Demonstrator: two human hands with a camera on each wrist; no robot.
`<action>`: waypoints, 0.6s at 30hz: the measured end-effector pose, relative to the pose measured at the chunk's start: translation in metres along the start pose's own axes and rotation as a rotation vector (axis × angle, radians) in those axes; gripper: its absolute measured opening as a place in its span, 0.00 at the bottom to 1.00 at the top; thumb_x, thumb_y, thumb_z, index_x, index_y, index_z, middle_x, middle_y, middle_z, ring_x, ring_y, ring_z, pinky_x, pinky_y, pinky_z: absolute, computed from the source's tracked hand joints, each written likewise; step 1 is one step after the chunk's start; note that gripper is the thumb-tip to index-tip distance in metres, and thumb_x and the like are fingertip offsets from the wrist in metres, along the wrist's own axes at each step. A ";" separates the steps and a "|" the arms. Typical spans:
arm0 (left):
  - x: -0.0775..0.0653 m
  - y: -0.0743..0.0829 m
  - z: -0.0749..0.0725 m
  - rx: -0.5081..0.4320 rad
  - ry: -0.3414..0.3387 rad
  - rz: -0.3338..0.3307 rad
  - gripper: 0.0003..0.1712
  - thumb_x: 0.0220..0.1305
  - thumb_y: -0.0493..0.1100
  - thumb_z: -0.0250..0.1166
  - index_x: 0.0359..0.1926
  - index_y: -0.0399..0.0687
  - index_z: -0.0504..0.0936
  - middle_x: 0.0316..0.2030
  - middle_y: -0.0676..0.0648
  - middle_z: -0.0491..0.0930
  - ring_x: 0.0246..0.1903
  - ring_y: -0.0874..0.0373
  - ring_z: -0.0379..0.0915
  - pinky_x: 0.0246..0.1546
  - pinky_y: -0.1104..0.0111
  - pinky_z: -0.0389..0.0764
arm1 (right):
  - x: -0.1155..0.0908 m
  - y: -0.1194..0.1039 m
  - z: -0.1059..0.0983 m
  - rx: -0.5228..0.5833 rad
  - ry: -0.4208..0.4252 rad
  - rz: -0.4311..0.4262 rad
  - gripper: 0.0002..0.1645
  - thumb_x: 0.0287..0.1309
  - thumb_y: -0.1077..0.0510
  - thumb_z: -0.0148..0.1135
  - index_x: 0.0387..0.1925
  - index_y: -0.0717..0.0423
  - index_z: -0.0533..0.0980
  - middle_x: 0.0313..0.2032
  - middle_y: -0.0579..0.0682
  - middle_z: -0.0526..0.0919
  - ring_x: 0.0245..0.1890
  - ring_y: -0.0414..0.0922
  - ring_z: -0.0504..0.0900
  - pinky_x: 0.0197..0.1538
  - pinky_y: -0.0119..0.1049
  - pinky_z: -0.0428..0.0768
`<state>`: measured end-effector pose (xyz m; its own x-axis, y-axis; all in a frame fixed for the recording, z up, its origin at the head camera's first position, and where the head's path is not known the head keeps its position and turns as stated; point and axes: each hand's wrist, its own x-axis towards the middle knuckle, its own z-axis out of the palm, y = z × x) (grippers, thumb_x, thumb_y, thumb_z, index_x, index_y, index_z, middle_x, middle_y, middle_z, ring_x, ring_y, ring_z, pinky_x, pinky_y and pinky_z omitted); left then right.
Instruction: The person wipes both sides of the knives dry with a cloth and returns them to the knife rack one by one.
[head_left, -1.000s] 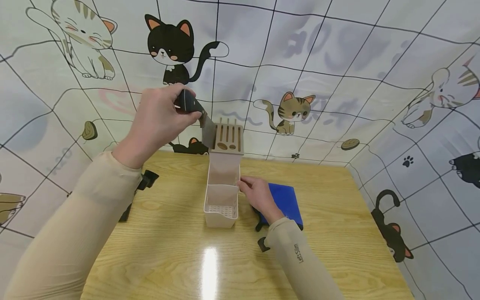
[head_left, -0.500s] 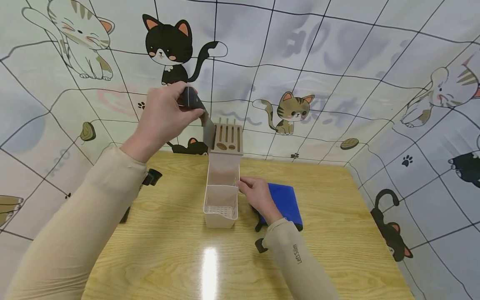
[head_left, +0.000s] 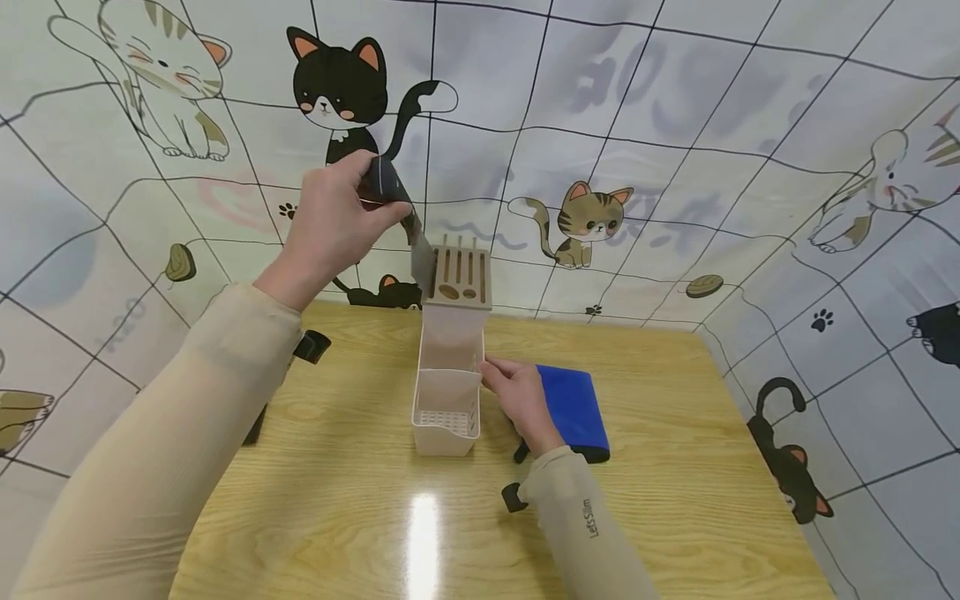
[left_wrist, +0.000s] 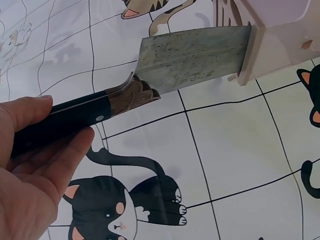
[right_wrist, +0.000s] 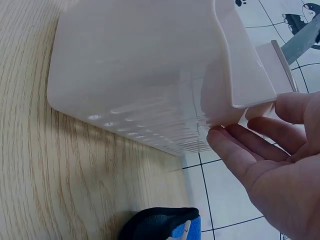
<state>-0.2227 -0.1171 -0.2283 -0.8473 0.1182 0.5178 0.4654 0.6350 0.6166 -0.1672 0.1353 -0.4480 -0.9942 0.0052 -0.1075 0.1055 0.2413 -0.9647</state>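
My left hand (head_left: 330, 225) grips the black handle of a cleaver (left_wrist: 195, 60); the thumb and fingers are on either side of the handle. The broad metal blade slants down, its lower end at the left slot of a pale pink knife holder (head_left: 446, 442). How far the blade reaches inside is hidden. My right hand (head_left: 521, 400) touches the holder's right side; in the right wrist view the slightly bent fingertips meet its wall and rim. The holder stands upright, with a slotted top (head_left: 460, 279) at the back and two open compartments in front.
A blue folded item (head_left: 573, 408) with black edging lies right of the holder, partly behind my right hand. Under my left forearm a dark object (head_left: 255, 429) shows. The cat-print wall covering (head_left: 645, 275) rises right behind the wooden table (head_left: 675, 492).
My left hand has risen slightly and moved a little to the right, with the cleaver still in its grip. The right hand stays at the holder's side.
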 end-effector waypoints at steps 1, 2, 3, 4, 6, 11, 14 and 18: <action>0.002 -0.001 0.001 -0.006 -0.002 -0.011 0.09 0.64 0.34 0.72 0.38 0.38 0.78 0.39 0.40 0.87 0.42 0.47 0.87 0.39 0.77 0.76 | 0.000 0.000 -0.001 -0.002 0.004 0.008 0.22 0.71 0.56 0.64 0.61 0.62 0.80 0.60 0.62 0.82 0.56 0.56 0.85 0.62 0.49 0.80; 0.003 -0.002 0.002 -0.010 -0.003 -0.022 0.09 0.64 0.35 0.72 0.39 0.39 0.78 0.39 0.40 0.87 0.43 0.47 0.87 0.39 0.77 0.76 | 0.000 0.000 -0.001 -0.006 0.009 0.014 0.22 0.71 0.55 0.64 0.61 0.61 0.80 0.60 0.61 0.82 0.56 0.56 0.85 0.62 0.49 0.80; 0.005 -0.003 0.003 -0.012 -0.006 -0.029 0.09 0.64 0.35 0.72 0.39 0.39 0.78 0.39 0.40 0.86 0.43 0.48 0.87 0.40 0.76 0.76 | 0.000 0.001 -0.002 -0.006 0.012 0.016 0.22 0.71 0.55 0.64 0.61 0.61 0.81 0.60 0.61 0.82 0.56 0.56 0.85 0.62 0.49 0.80; 0.006 -0.004 0.004 -0.009 -0.008 -0.033 0.09 0.65 0.36 0.72 0.39 0.39 0.78 0.39 0.40 0.86 0.43 0.48 0.87 0.40 0.74 0.76 | 0.000 0.001 -0.003 -0.008 0.015 0.015 0.21 0.71 0.55 0.64 0.61 0.61 0.81 0.60 0.61 0.82 0.56 0.56 0.85 0.62 0.49 0.80; 0.009 -0.006 0.006 -0.007 -0.014 -0.035 0.09 0.65 0.36 0.72 0.38 0.39 0.78 0.39 0.39 0.86 0.43 0.48 0.86 0.40 0.72 0.76 | 0.000 0.001 -0.003 0.000 0.017 0.010 0.21 0.71 0.56 0.64 0.60 0.60 0.81 0.60 0.60 0.83 0.55 0.56 0.86 0.61 0.48 0.80; 0.013 -0.009 0.012 0.003 -0.032 -0.029 0.08 0.65 0.36 0.71 0.39 0.38 0.79 0.40 0.39 0.86 0.42 0.48 0.86 0.40 0.67 0.76 | 0.001 0.001 0.001 0.011 -0.004 -0.029 0.20 0.72 0.57 0.63 0.60 0.63 0.81 0.58 0.61 0.83 0.56 0.56 0.85 0.60 0.46 0.81; 0.014 -0.011 0.015 0.007 -0.042 -0.023 0.08 0.65 0.35 0.70 0.40 0.37 0.79 0.40 0.38 0.86 0.42 0.47 0.85 0.41 0.65 0.76 | 0.001 0.000 0.003 -0.005 0.005 -0.024 0.21 0.71 0.57 0.63 0.60 0.64 0.81 0.57 0.61 0.84 0.56 0.55 0.85 0.60 0.45 0.82; 0.017 -0.012 0.019 0.018 -0.043 -0.020 0.08 0.65 0.35 0.70 0.40 0.36 0.79 0.40 0.37 0.86 0.43 0.46 0.85 0.42 0.61 0.78 | 0.001 -0.001 0.003 -0.024 0.018 -0.013 0.21 0.72 0.57 0.63 0.60 0.64 0.80 0.58 0.61 0.84 0.56 0.55 0.85 0.59 0.46 0.82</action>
<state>-0.2477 -0.1085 -0.2381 -0.8668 0.1380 0.4792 0.4440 0.6512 0.6155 -0.1677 0.1324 -0.4480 -0.9957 0.0198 -0.0902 0.0922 0.2646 -0.9599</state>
